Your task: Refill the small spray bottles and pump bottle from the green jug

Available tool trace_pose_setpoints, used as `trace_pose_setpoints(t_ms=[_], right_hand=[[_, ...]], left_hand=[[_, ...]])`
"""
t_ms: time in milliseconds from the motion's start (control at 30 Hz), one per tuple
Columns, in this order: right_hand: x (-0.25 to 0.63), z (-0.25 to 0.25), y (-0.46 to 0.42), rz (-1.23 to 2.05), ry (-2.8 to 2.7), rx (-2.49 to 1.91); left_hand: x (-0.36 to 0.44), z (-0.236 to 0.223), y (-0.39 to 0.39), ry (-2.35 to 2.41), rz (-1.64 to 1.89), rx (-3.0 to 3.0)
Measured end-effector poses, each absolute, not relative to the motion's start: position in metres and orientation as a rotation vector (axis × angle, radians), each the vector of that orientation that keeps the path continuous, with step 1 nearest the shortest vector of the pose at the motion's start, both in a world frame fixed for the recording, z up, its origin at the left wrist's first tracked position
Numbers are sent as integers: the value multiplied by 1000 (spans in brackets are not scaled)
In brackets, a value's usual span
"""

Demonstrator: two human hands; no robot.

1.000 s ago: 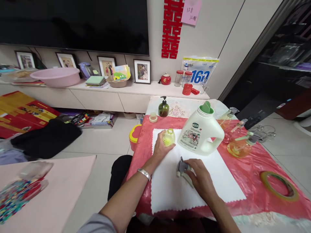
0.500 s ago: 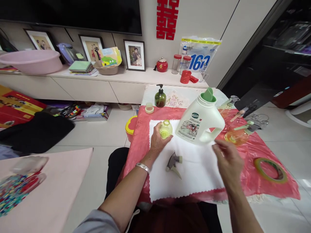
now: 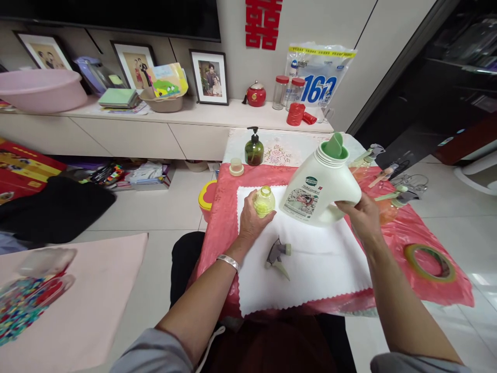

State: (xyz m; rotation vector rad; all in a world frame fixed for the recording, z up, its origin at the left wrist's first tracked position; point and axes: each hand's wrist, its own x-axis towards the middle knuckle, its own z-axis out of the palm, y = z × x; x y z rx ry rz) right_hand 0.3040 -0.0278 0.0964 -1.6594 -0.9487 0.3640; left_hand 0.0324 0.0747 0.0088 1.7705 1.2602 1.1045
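Observation:
My left hand [image 3: 253, 216] is wrapped round a small yellow-tinted clear bottle [image 3: 265, 203] with its neck uncovered, held upright over a white cloth [image 3: 306, 274]. My right hand [image 3: 362, 216] grips the handle of a large white detergent jug [image 3: 316, 189], which has an uncapped mouth and a green pouring spout. The jug stands on the cloth or very close above it; I cannot tell which. Nearer me on the cloth lies a grey spray trigger head [image 3: 278, 254] with its thin tube pointing right. A pale cap [image 3: 236, 167] sits at the table's back left.
A green pump bottle [image 3: 254, 150] stands behind the cloth. Spray bottles [image 3: 390, 207] with orange tint stand to the right, beyond a roll of tape [image 3: 429, 262]. Red plastic [image 3: 411, 233] covers the table. At lower left, a pink surface [image 3: 112, 280] carries small coloured pieces.
My right hand has moved up and closed on the jug's handle, where before it was beside it. The left hand still holds the small bottle. The view has shifted slightly.

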Motion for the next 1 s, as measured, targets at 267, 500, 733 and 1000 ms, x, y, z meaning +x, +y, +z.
trace_pose_setpoints(t_ms=[267,500,733,1000], right_hand=[[293,122,-30,308,-714,-1634],[298,173,-73,210,-579,-1796],[298,221,-103,193,-559,-2229],[304,233,-105,135,-907,-2442]], left_hand=[[33,7,76,1219,1127,1783],[33,3,77,1210,1144,1820],[34,3,77,1218,1160,1818],[35,4,76,1223,1158,1787]])
